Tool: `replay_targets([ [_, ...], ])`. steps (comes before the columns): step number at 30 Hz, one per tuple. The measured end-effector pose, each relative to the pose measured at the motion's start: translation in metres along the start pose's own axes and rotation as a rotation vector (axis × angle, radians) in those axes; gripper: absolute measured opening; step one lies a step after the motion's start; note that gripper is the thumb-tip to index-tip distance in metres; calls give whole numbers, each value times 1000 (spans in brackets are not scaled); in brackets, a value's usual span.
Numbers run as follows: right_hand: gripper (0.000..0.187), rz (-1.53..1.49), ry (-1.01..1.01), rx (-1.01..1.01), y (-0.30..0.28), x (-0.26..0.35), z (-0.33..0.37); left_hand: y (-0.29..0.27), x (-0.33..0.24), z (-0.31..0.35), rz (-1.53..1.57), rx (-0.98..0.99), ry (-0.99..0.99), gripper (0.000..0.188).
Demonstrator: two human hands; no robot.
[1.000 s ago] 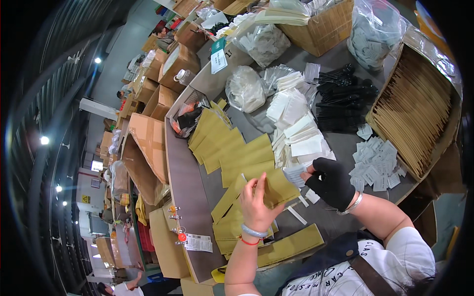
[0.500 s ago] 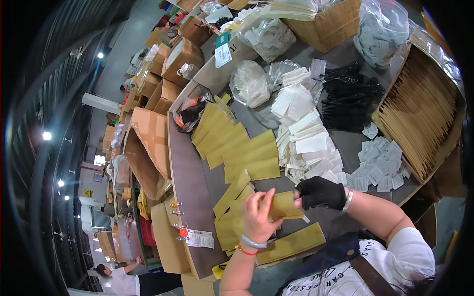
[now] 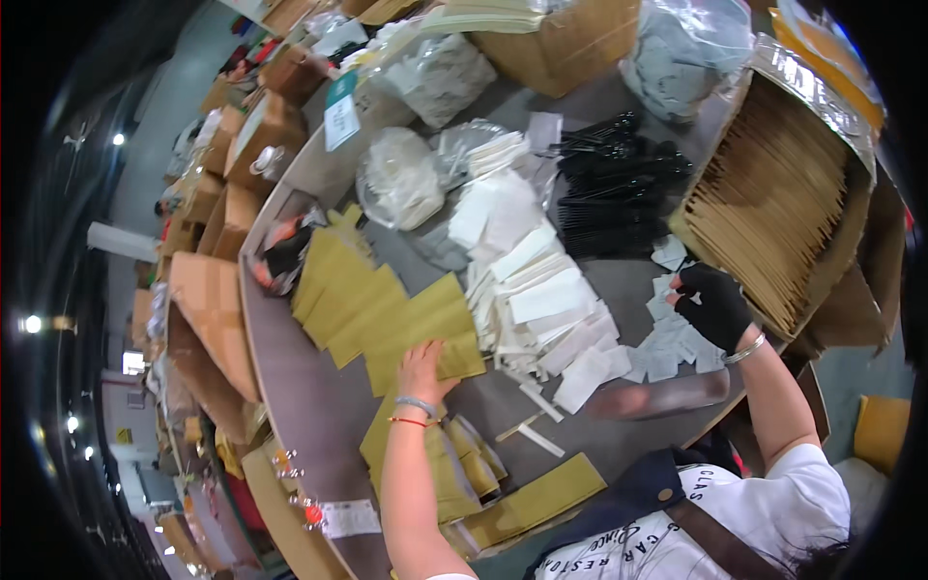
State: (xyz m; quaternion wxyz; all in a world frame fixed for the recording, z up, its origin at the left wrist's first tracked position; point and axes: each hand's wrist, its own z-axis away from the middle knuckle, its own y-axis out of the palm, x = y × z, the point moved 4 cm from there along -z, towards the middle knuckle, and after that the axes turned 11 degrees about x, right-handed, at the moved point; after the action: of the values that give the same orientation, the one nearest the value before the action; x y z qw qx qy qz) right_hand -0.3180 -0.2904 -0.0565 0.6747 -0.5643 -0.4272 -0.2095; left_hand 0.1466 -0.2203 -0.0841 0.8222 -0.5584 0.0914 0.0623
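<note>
Working apart, where half a second ago they met, my hands seem between pieces: left hand resting on yellow-brown envelopes, gloved right hand over white cards; I can't tell whether either pinches. Grey tabletop shows nearer me; a carton's edge crowds my right.

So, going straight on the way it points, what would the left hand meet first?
Likely the yellow-brown envelopes ahead of the left hand; whether it touches them is hard to tell.
</note>
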Motion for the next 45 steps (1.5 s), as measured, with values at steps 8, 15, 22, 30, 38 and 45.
replay_targets([
  [8,30,503,-88,512,28,-3,15,-3,-16,-35,-135,142,-140,62],
  [15,33,765,-74,640,55,1,25,-26,-2,-6,307,-307,115,31],
  [22,24,592,-189,481,52,-12,29,-113,-46,44,530,-745,263,11],
  [30,12,-194,55,307,9,31,19,-83,-122,85,963,-195,216,31],
  [38,12,-888,-20,212,47,131,10,-38,-153,96,1258,136,304,114],
  [45,12,-713,-241,129,54,170,10,-64,-169,108,538,-21,245,111],
])
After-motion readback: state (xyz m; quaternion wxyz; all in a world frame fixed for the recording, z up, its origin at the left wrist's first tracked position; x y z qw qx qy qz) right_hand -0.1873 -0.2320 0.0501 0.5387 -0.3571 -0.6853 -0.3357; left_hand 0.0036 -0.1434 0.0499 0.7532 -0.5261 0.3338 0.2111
